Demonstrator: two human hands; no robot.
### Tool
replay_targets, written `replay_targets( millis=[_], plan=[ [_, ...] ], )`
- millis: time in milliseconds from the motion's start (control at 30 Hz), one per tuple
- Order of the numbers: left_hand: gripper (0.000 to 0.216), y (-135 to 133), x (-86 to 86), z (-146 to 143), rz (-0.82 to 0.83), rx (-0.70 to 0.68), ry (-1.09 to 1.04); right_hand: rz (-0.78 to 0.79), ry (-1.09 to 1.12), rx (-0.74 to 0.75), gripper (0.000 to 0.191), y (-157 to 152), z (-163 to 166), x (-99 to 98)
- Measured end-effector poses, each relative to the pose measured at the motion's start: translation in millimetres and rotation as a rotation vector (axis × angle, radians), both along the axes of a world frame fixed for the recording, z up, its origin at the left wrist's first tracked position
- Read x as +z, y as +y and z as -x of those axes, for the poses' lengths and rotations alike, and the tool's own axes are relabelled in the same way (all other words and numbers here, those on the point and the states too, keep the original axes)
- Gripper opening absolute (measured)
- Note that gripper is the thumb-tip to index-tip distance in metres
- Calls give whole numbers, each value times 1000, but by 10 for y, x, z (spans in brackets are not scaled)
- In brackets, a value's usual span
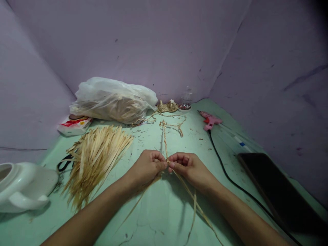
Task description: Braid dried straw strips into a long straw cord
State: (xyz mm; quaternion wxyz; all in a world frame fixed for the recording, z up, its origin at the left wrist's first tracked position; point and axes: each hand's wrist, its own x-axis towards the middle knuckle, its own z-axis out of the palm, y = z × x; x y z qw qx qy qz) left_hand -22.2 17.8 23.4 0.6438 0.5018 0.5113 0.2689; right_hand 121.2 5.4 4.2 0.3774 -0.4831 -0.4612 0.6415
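Note:
A thin braid of dried plant fibre (165,140) runs away from me over the pale green table, its far end lying loose. At its near end my left hand (151,164) pinches the strands between thumb and forefinger. Close against it, my right hand (186,165) pinches the same spot from the other side. Loose fibre strips (196,201) trail from under the right hand toward me, and another thin strip (139,200) hangs from the left. The fingertips partly cover where the strands cross.
Left lie a bundle of dried strips (97,153) and a white ceramic vessel (28,188). Behind are a plastic bag (112,99), a tissue pack (74,126), a small woven piece (167,106) and a clear container (186,100). Right are a pink glue gun (211,120), its black cord (222,169) and a dark phone-like slab (279,191).

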Motion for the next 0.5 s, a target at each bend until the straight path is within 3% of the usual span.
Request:
replay_targets(
  millis=[267,500],
  plan=[
    [13,18,11,16,-83,-45,16,-20,-9,-32,15,4,-11,23],
    [20,-10,-65,-27,-138,54,80,-65,-137,-20,12,-2,8,-31]
  ],
)
